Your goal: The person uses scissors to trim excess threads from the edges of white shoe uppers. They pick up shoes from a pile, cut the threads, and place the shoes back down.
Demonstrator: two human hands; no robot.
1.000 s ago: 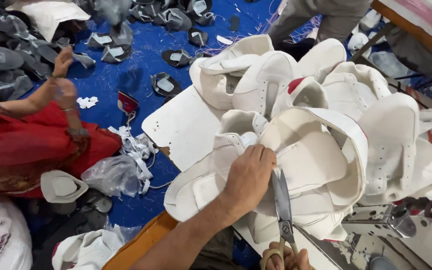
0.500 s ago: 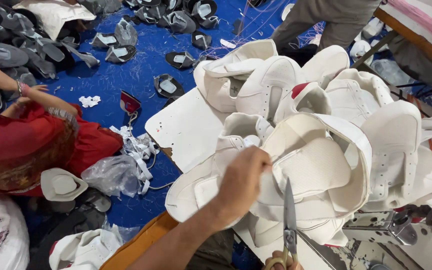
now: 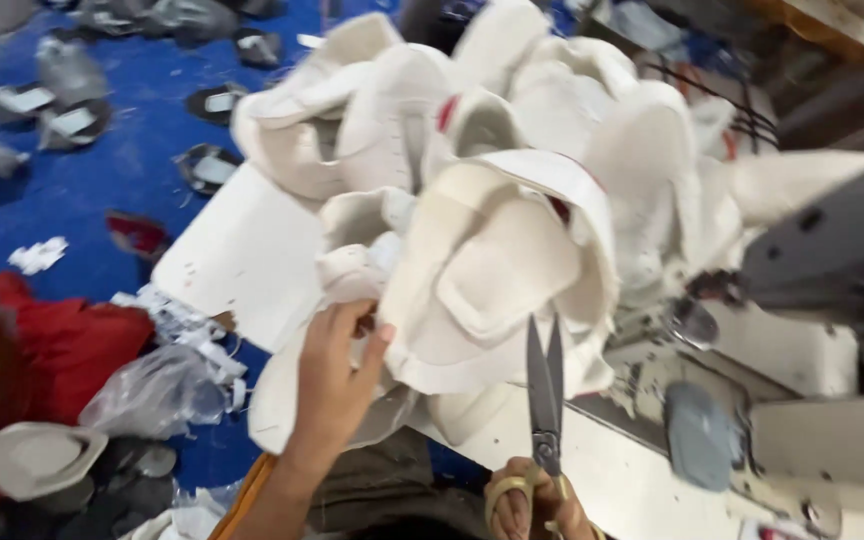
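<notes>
My left hand (image 3: 337, 375) grips the lower left edge of a white padded shoe upper piece (image 3: 492, 270) that lies on top of a heap of similar white pieces (image 3: 382, 120) on the work table. My right hand (image 3: 532, 500), at the bottom edge of the view, holds a pair of scissors (image 3: 544, 385) with yellow handles. The blades point up, nearly closed, and their tips reach the lower rim of the white piece.
A sewing machine (image 3: 812, 300) fills the right side. The white table top (image 3: 242, 260) juts out left of the heap. On the blue floor (image 3: 102, 190) lie grey shoe parts, scraps and a plastic bag (image 3: 152, 385). A person in red (image 3: 42, 350) sits at the left.
The view has swung closer and to the right. My left hand slid from the top of the heap down to its lower left edge. The scissors rose toward the white piece.
</notes>
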